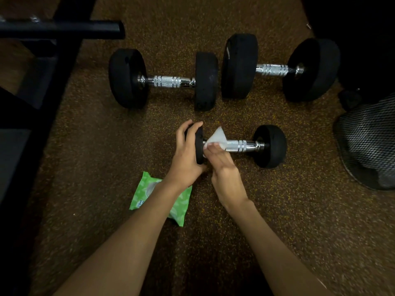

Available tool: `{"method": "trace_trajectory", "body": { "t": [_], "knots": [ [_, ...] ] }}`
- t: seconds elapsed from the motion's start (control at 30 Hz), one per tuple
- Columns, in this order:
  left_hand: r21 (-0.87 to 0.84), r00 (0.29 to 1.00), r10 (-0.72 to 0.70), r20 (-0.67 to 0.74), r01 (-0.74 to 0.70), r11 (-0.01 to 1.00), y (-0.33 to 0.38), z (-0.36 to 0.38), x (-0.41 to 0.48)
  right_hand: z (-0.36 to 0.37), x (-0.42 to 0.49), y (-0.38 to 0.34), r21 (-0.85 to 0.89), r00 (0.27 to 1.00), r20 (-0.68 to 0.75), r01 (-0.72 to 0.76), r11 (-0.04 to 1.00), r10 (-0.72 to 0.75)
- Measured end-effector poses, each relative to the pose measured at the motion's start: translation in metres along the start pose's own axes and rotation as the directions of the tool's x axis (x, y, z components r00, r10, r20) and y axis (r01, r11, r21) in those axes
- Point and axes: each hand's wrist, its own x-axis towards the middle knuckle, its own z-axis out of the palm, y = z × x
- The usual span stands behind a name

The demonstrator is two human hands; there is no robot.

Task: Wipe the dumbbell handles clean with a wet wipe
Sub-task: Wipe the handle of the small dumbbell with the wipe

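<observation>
Left hand [188,150] grips black rubber dumbbell head [199,149]; right hand [224,169] pinches white wet wipe [217,136] on chrome handle [239,144]. Best wrap tight, twist outward.

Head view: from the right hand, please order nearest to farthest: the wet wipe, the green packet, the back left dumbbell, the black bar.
1. Wet wipe, held by the right hand on the near dumbbell.
2. Green packet, under the left forearm.
3. Back left dumbbell, ahead, to the left.
4. Black bar, far top left.
</observation>
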Motion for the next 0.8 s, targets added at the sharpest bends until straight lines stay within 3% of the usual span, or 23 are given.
{"method": "trace_trajectory", "body": {
  "t": [0.2, 0.27, 0.3, 0.33, 0.37, 0.4, 0.43, 0.47, 0.5, 0.53, 0.63, 0.8],
  "knots": [
    [-0.002, 1.0, 0.009, -0.015, -0.009, 1.0, 0.0, 0.0, 0.003, 0.013, -0.013, -0.006, -0.024, 0.996, -0.066, -0.064, 0.998, 0.062],
    [-0.007, 1.0, 0.003, 0.003, -0.003, 1.0, 0.001, -0.001, 0.003, 0.013, -0.016, -0.014, 0.052, 0.971, -0.131, -0.197, 0.979, 0.202],
    [-0.013, 1.0, 0.0, 0.014, 0.0, 1.0, 0.002, -0.001, 0.003, 0.013, -0.017, -0.019, 0.134, 0.922, -0.176, -0.324, 0.937, 0.344],
    [-0.017, 1.0, -0.001, 0.024, 0.001, 1.0, 0.002, -0.002, 0.003, 0.011, -0.016, -0.025, 0.266, 0.812, -0.197, -0.495, 0.827, 0.549],
    [-0.019, 1.0, -0.003, 0.031, 0.003, 1.0, 0.003, -0.002, 0.003, 0.01, -0.011, -0.027, 0.469, 0.616, -0.145, -0.646, 0.603, 0.774],
    [-0.019, 0.999, -0.006, 0.034, 0.006, 1.0, 0.002, -0.003, 0.003, 0.008, -0.003, -0.028, 0.706, 0.379, 0.004, -0.656, 0.265, 0.926],
    [-0.015, 0.999, -0.008, 0.033, 0.009, 1.0, 0.001, -0.002, 0.004, 0.007, 0.008, -0.026, 0.866, 0.216, 0.228, -0.49, -0.096, 0.95],
    [-0.011, 1.0, -0.008, 0.027, 0.008, 1.0, 0.001, -0.002, 0.004, 0.006, 0.019, -0.024, 0.893, 0.191, 0.422, -0.256, -0.37, 0.886],
    [-0.007, 1.0, -0.007, 0.02, 0.008, 1.0, 0.001, -0.001, 0.003, 0.003, 0.027, -0.021, 0.845, 0.243, 0.528, -0.057, -0.531, 0.814],
    [-0.006, 1.0, -0.009, 0.015, 0.01, 1.0, 0.002, -0.001, 0.003, 0.003, 0.035, -0.019, 0.783, 0.293, 0.578, 0.063, -0.619, 0.761],
    [-0.002, 1.0, 0.001, -0.003, -0.001, 1.0, 0.001, 0.0, 0.004, 0.002, 0.049, -0.017, 0.666, 0.343, 0.653, 0.166, -0.727, 0.676],
    [-0.002, 0.998, 0.032, -0.048, -0.032, 0.999, -0.001, 0.002, 0.004, 0.003, 0.064, -0.017, 0.625, 0.393, 0.674, 0.146, -0.767, 0.625]
  ]
}}
